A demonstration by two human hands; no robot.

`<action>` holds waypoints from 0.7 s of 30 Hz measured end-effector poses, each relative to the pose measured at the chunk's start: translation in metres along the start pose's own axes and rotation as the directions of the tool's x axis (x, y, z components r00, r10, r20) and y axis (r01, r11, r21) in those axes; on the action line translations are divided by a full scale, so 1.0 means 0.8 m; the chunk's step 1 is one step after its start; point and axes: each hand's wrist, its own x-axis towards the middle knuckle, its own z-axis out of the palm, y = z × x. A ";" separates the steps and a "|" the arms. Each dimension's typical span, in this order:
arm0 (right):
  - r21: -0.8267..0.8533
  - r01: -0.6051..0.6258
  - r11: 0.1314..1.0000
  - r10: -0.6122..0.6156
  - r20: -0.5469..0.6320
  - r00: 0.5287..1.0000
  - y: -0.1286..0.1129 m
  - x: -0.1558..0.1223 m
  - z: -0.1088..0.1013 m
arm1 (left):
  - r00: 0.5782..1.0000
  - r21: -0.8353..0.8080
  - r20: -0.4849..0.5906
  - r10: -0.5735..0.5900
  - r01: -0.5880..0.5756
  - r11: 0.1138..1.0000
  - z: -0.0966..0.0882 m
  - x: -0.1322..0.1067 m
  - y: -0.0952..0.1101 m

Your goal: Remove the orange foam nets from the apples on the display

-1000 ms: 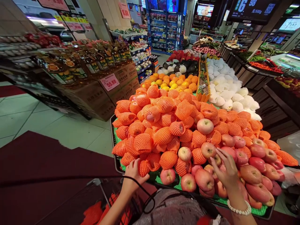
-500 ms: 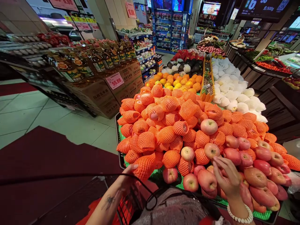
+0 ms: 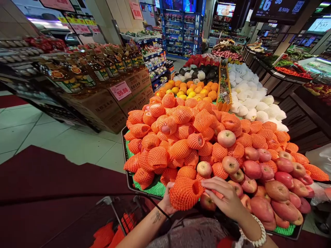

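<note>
My left hand [image 3: 168,199] is wrapped around an apple in an orange foam net [image 3: 184,194], held low in front of the display. The net bulges, and its open end faces right; the fruit inside is mostly hidden. At that open end, my right hand [image 3: 223,194] has its fingertips on the net's rim, seemingly pinching it. Behind both hands rises a heap of netted apples [image 3: 178,148]. Bare red apples [image 3: 261,206] lie to the right, and a pale apple [image 3: 204,169] sits just beyond my fingers.
The display tray [image 3: 128,179] has a black rim and green lining. A shopping cart [image 3: 113,210] with orange netting in it stands at lower left. Boxes of bottled oil [image 3: 111,106] are stacked to the left. White-netted fruit [image 3: 249,98] lies behind at right.
My left hand has brought the netted apple rightward, in front of me. My right hand has left the bare apples and moved left to the net's open end. The view has shifted slightly.
</note>
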 end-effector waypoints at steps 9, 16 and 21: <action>-0.026 -0.267 0.963 0.263 -0.105 0.959 0.013 -0.006 0.023 | 0.998 -0.193 -0.058 -0.020 0.008 0.981 0.003 0.024 -0.006; -0.037 -0.617 0.786 0.616 -0.033 0.787 0.045 -0.027 0.033 | 0.991 -0.132 0.126 -0.046 0.063 0.989 0.034 0.034 0.007; -0.191 -0.519 0.833 0.515 -0.071 0.854 0.037 -0.034 0.051 | 0.996 -0.100 -0.085 0.033 -0.042 0.994 0.040 0.060 -0.007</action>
